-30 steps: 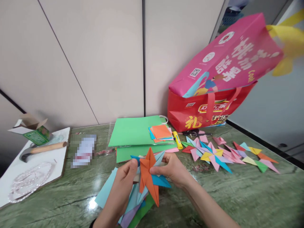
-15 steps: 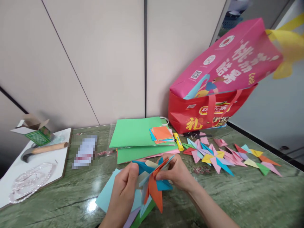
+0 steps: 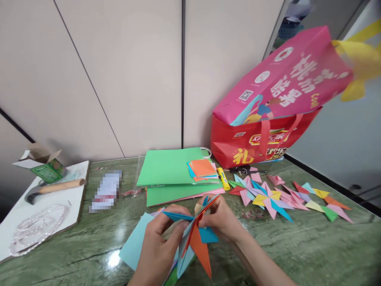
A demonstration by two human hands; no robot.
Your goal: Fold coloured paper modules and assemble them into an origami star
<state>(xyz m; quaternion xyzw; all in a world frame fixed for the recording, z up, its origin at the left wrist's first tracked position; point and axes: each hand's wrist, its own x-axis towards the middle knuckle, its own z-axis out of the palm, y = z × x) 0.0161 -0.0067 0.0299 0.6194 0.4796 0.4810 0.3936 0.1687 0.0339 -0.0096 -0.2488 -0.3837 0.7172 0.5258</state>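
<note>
Between my two hands is a folded paper star (image 3: 200, 246) with orange, blue, pale blue and cream points. My left hand (image 3: 162, 238) pinches its blue and pale blue part between thumb and fingers. On the other side, my right hand (image 3: 218, 216) grips the orange and blue points near the top. Part of the star is hidden behind the fingers. Below the left hand lie loose sheets of paper (image 3: 135, 240), pale blue on top, with purple and green edges showing. Several finished paper stars (image 3: 269, 198) lie to the right of my hands.
Green paper sheets (image 3: 169, 167) are stacked by the wall, with small coloured squares (image 3: 204, 168) on them. Beside these lie a glue stick (image 3: 224, 178) and a red bag (image 3: 238, 147) under a pink one (image 3: 276, 79). At left, a hammer (image 3: 59, 186) rests on a white board (image 3: 70, 212).
The left hand has shifted slightly right, its thumb now nearer the star's middle. The star has turned a little, and its orange point hangs lower and further right.
</note>
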